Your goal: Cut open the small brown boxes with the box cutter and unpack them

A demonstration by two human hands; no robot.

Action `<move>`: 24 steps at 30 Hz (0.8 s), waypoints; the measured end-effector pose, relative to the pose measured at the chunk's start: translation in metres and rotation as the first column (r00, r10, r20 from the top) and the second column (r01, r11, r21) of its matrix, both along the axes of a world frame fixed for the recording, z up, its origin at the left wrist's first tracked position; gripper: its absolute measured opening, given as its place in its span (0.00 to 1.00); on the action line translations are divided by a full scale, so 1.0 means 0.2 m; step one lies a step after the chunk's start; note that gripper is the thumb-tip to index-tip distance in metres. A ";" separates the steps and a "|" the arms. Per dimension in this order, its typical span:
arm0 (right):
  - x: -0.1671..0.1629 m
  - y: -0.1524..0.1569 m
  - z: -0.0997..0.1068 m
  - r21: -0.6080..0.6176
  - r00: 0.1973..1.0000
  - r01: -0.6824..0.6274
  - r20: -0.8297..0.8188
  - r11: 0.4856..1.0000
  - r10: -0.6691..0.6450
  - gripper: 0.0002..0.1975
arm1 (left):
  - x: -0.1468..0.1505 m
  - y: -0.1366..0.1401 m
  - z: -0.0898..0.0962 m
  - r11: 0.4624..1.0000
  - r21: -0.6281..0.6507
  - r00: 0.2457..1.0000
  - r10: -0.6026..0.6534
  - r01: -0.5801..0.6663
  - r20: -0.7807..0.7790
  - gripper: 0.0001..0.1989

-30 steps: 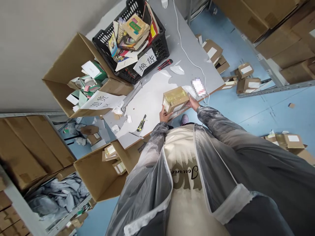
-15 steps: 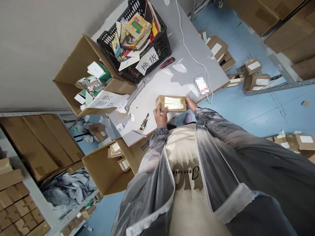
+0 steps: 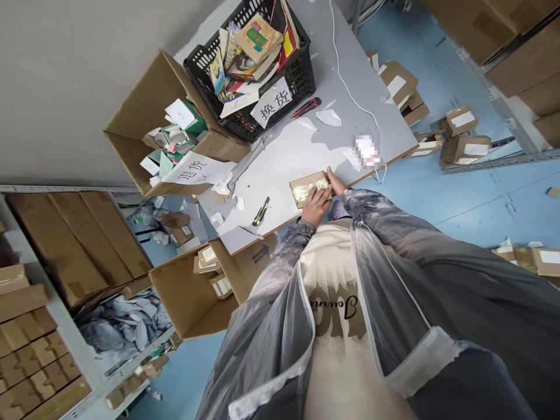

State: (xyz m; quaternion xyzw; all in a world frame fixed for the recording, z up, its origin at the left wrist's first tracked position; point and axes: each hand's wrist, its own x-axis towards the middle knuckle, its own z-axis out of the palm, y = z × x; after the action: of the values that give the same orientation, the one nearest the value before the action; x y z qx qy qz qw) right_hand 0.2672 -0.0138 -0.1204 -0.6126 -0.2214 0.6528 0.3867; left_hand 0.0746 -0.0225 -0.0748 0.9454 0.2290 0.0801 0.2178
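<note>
A small brown cardboard box [image 3: 301, 190] with shiny clear tape across its upper face is at the table's front edge. My left hand [image 3: 317, 204] is closed on its near side, with the fingers laid over the taped face. At the right end my right hand [image 3: 336, 183] grips the box, its thumb up by the far corner; the other fingers are largely hidden. A yellow-and-black box cutter [image 3: 261, 211] lies to the left on the grey-white table [image 3: 280, 166]. A red-and-black box cutter [image 3: 307, 108] rests farther back.
A black crate [image 3: 301, 73] of books stands at the back, beside an open carton [image 3: 131, 125] holding green-and-white items. Below the table's left end is another open carton [image 3: 192, 315] with small boxes. A white cable [image 3: 339, 64] crosses the table. Several parcels [image 3: 464, 149] lie rightward on the floor.
The box has turned, so its white label no longer shows and a taped face is up. My left hand has moved right, from the box's left end onto its taped face.
</note>
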 end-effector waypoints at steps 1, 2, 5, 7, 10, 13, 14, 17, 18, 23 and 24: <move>0.00 -0.01 0.01 0.003 0.999 0.045 -0.026 0.999 -0.045 0.53 | 0.01 0.01 0.00 1.000 -0.005 1.000 -0.008 0.008 0.008 0.19; 0.01 -0.02 0.01 0.018 0.996 0.085 -0.029 0.996 -0.085 0.51 | 0.02 0.02 -0.01 1.000 -0.014 1.000 -0.025 0.026 0.016 0.20; 0.07 -0.05 0.01 0.083 0.993 0.091 0.072 0.992 -0.097 0.49 | 0.03 0.05 0.01 0.991 -0.065 0.992 -0.116 0.119 0.047 0.20; 0.14 -0.06 0.00 0.091 0.990 0.054 0.124 0.994 -0.066 0.53 | 0.00 0.06 0.04 0.992 -0.086 0.993 -0.089 0.095 0.075 0.20; 0.24 -0.07 -0.05 0.120 0.980 0.056 0.183 0.991 -0.077 0.53 | -0.08 0.06 0.08 0.974 -0.067 0.971 0.222 -0.217 0.092 0.25; 0.34 -0.08 -0.09 0.122 0.967 0.113 0.214 0.986 -0.138 0.51 | -0.16 0.07 0.05 0.889 -0.083 0.891 0.453 -0.451 0.015 0.53; 0.37 -0.09 -0.10 0.103 0.966 0.137 0.205 0.985 -0.156 0.51 | -0.17 0.07 0.03 0.888 -0.108 0.895 0.445 -0.447 -0.039 0.60; 0.38 -0.11 -0.14 0.017 0.971 0.181 0.158 0.983 -0.182 0.50 | -0.18 0.06 -0.08 0.905 -0.205 0.925 0.342 -0.372 -0.166 0.62; 0.38 -0.12 -0.15 0.004 0.968 0.189 0.169 0.982 -0.187 0.49 | -0.17 0.06 -0.11 0.901 -0.222 0.925 0.340 -0.373 -0.173 0.57; 0.29 -0.11 -0.17 -0.016 0.849 0.178 0.507 0.984 -0.146 0.32 | -0.17 0.04 -0.15 0.894 -0.169 0.910 0.405 -0.415 -0.093 0.32; 0.27 -0.10 -0.17 -0.047 0.819 0.180 0.561 0.983 -0.123 0.29 | -0.17 0.04 -0.14 0.898 -0.154 0.911 0.404 -0.413 -0.085 0.28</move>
State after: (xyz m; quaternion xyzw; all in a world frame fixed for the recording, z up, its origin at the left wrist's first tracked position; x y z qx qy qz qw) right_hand 0.3219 -0.0334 -0.1544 -0.8094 -0.2427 0.4239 0.3260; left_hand 0.0414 -0.0151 -0.1021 0.8561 0.4337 0.0803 0.2694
